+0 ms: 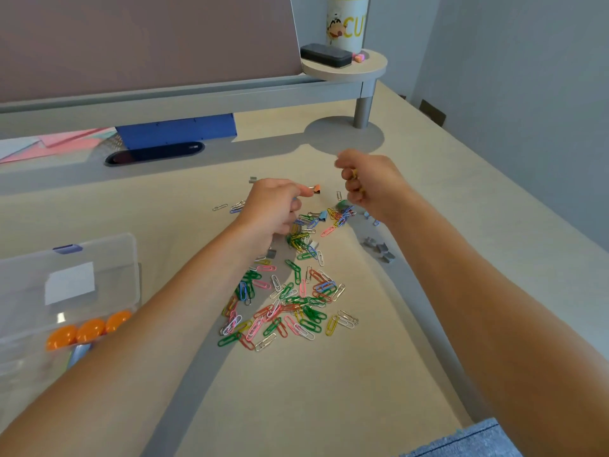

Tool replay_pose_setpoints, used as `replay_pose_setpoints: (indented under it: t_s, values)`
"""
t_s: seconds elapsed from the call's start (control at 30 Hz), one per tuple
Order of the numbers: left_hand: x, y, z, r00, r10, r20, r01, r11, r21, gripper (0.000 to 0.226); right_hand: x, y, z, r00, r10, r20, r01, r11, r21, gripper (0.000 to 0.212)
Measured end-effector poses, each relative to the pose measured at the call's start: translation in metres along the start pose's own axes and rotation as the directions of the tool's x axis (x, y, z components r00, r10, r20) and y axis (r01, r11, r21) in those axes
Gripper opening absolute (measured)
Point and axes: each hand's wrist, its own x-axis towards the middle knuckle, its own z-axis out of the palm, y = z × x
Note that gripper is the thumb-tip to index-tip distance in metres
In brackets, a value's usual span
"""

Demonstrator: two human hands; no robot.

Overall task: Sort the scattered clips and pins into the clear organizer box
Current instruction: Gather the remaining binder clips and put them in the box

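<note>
Matt, smooth beige surface point(329, 374), faintly speckled like laminate. Scattered paper clips point(286, 308) of thin wire, some coated in glossy colour, some bare silvery metal. Clear, shiny plastic organizer box point(108, 255) holding glossy orange round pieces point(89, 329). Dull grey metal staple blocks point(379, 249). Rough blue denim point(468, 440) at bottom edge.

so both arms are bare right up to the frame edge, no sleeves, watch or rings, just a patch of blue denim point(468, 440) bottom right
</note>
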Motion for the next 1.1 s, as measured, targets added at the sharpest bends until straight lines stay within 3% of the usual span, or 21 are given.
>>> replay_pose_setpoints:
  t_s: [0.07,0.17,0.27,0.4,0.5,0.57,0.63,0.73,0.83,0.9,0.97,1.03,1.1]
  values:
    - [0.002,-0.001,-0.001,0.992,0.12,-0.045,-0.105,0.964,0.245,0.03,0.01,0.002,0.004,0.987,-0.16,-0.027,0.136,0.905,-0.403,0.019]
    - [0.009,-0.002,-0.006,0.969,0.237,-0.069,-0.195,0.905,0.377,0.025,0.021,0.004,0.014,0.951,-0.276,0.141,0.284,0.589,-0.757,0.014]
    - [0.017,-0.004,-0.013,0.959,0.273,-0.072,-0.22,0.882,0.416,0.02,0.031,0.008,0.02,0.941,-0.295,0.163,0.281,0.417,-0.864,0.017]
    - [0.018,-0.006,-0.015,0.954,0.3,0.017,-0.262,0.803,0.535,0.012,0.036,0.013,0.025,0.938,-0.304,0.166,0.269,0.338,-0.902,0.006]
    - [0.017,-0.007,-0.01,0.945,0.301,0.127,-0.31,0.706,0.636,0.02,0.037,0.015,0.023,0.907,-0.378,0.185,0.31,0.302,-0.901,0.013]
    - [0.019,-0.009,-0.004,0.936,0.294,0.193,-0.341,0.629,0.698,0.026,0.035,0.014,0.018,0.898,-0.413,0.153,0.335,0.415,-0.846,0.019]
    - [0.02,-0.011,0.002,0.921,0.314,0.231,-0.374,0.544,0.751,0.025,0.028,0.012,0.011,0.917,-0.391,0.079,0.319,0.601,-0.733,0.023]
    - [0.018,-0.012,0.008,0.905,0.357,0.231,-0.388,0.469,0.794,0.018,0.009,0.004,-0.002,0.989,-0.145,-0.029,0.13,0.948,-0.289,0.015]
    - [0.013,-0.009,0.009,0.892,0.39,0.229,-0.396,0.426,0.814,0.014,-0.017,0.002,-0.021,0.995,0.082,0.06,-0.088,0.99,0.11,0.016]
    - [0.006,-0.006,0.009,0.894,0.412,0.174,-0.376,0.482,0.792,0.012,-0.036,0.004,-0.029,0.977,0.125,0.171,-0.163,0.959,0.231,0.017]
    - [-0.007,-0.001,0.007,0.91,0.408,0.066,-0.335,0.632,0.699,0.013,-0.058,0.008,-0.031,0.954,0.136,0.267,-0.218,0.927,0.306,0.011]
    - [-0.026,0.001,0.002,0.938,0.344,-0.041,-0.283,0.829,0.481,0.019,-0.085,0.014,-0.027,0.931,0.128,0.343,-0.258,0.894,0.365,0.002]
    - [-0.051,-0.001,-0.007,0.973,0.216,-0.084,-0.196,0.959,0.206,0.022,-0.112,0.022,-0.019,0.921,0.125,0.37,-0.279,0.873,0.4,0.002]
